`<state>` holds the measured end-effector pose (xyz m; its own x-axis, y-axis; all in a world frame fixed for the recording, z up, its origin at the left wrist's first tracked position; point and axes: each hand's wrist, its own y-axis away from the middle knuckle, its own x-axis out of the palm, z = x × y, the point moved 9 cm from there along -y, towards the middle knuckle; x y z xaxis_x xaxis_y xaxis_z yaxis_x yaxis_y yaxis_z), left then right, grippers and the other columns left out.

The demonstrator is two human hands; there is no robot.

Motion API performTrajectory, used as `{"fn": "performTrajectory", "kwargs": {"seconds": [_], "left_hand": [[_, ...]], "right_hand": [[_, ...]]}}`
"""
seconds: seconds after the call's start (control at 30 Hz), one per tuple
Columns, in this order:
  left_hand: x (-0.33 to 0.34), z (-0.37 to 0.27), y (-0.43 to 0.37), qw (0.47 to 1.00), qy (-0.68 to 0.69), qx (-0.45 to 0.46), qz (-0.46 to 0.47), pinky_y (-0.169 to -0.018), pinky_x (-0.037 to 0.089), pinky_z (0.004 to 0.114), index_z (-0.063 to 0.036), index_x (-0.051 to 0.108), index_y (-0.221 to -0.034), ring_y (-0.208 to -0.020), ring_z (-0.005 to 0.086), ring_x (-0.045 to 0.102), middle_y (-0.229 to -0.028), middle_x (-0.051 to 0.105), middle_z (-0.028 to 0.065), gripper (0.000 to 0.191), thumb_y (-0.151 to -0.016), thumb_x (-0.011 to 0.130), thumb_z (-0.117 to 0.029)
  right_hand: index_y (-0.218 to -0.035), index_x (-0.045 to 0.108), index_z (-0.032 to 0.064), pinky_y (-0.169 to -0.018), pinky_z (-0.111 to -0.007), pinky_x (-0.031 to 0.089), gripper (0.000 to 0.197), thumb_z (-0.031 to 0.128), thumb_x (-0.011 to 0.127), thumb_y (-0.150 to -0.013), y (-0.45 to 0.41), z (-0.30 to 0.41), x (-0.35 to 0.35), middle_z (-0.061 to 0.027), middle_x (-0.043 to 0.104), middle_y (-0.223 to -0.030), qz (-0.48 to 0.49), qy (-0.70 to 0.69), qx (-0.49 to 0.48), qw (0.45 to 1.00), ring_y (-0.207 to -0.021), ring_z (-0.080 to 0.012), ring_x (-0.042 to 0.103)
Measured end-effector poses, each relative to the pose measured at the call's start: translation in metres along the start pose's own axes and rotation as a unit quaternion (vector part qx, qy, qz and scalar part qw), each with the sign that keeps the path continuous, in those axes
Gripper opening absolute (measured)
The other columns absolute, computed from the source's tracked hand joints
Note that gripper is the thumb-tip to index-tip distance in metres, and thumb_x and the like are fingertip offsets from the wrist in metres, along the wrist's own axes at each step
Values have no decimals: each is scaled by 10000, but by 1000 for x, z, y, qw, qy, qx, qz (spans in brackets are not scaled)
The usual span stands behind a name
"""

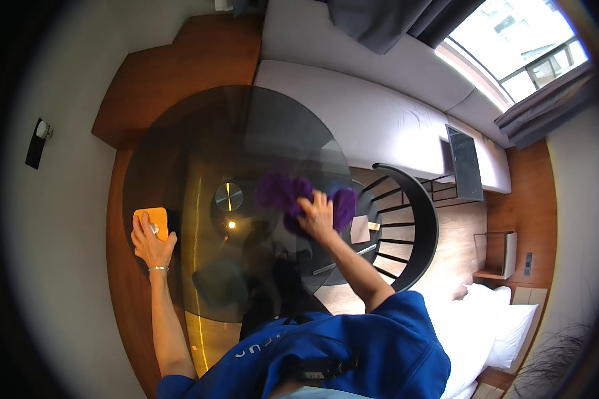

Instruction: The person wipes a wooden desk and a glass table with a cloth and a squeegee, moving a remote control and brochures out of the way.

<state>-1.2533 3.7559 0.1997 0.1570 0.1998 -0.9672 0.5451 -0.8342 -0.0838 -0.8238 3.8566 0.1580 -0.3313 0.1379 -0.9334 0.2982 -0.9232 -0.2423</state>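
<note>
My left hand (152,244) rests over an orange, rounded-corner box (158,217) at the left edge of a round dark glass table (219,134); its fingers are spread across the top and a small whitish item (153,229) shows between them. My right hand (318,214) is pressed on a bunched purple cloth (347,207) over the right part of the tabletop. Part of the cloth looks blurred. A round metal disc (228,196) is visible at the middle of the table.
A black curved-back spindle chair (426,224) stands right of the table, with a pinkish card (360,229) and a thin light strip (344,260) by its seat. Beyond are a grey bench sofa (369,114), a small dark side table (464,162) and a white bed (464,339). Wood panelling (179,75) borders the left.
</note>
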Motion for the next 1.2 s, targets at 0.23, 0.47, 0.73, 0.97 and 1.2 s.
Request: {"fn": "performTrajectory", "kwargs": {"seconds": [0.23, 0.47, 0.73, 0.97, 1.2], "left_hand": [[3, -17, -4, 1000, -5, 23, 5, -913, 311, 582, -167, 313, -1375, -1261, 389, 281, -1466, 218, 105, 889, -582, 688, -309], [2, -4, 3, 1000, 12, 6, -7, -932, 293, 580, -169, 326, -1374, -1268, 399, 271, -1461, 240, 107, 895, -572, 703, -291], [-24, 17, 28, 974, 208, 62, -68, -1047, 302, 430, -91, 402, -1346, -1281, 352, 330, -1422, 290, 161, 821, -621, 751, -250], [-67, 122, 115, 956, 240, -67, -156, -1067, 270, 444, -79, 361, -1369, -1305, 317, 299, -1407, 291, 166, 788, -673, 723, -152], [-115, 134, 165, 942, 243, -122, -194, -1067, 266, 442, -78, 348, -1376, -1314, 322, 288, -1422, 270, 165, 799, -670, 705, -189]], "right_hand": [[-1043, 592, 163, -752, -496, 409, 397, 283, 715, -685, -85, -59, -15, -149, 477, -1135, -83, 51, 158, 983, -1033, -326, 471], [-1171, 564, 263, -860, -529, 377, 725, 354, 789, -487, 42, 174, 15, -132, 462, -1241, 132, -122, -296, 938, -1162, -327, 439], [-1070, 627, 255, -928, -615, 311, 475, 348, 733, -616, -188, -2, 18, -72, 471, -1268, -36, 0, -63, 997, -1227, -265, 388], [-1246, 482, 151, -1031, -581, 252, 584, 209, 673, -697, -14, -33, -9, -184, 341, -1398, -4, -19, 14, 1000, -1307, -367, 315], [-1247, 510, 212, -981, -657, 256, 658, 160, 690, -616, 16, 94, 9, -200, 367, -1359, 198, -23, -216, 956, -1306, -396, 302]]}}
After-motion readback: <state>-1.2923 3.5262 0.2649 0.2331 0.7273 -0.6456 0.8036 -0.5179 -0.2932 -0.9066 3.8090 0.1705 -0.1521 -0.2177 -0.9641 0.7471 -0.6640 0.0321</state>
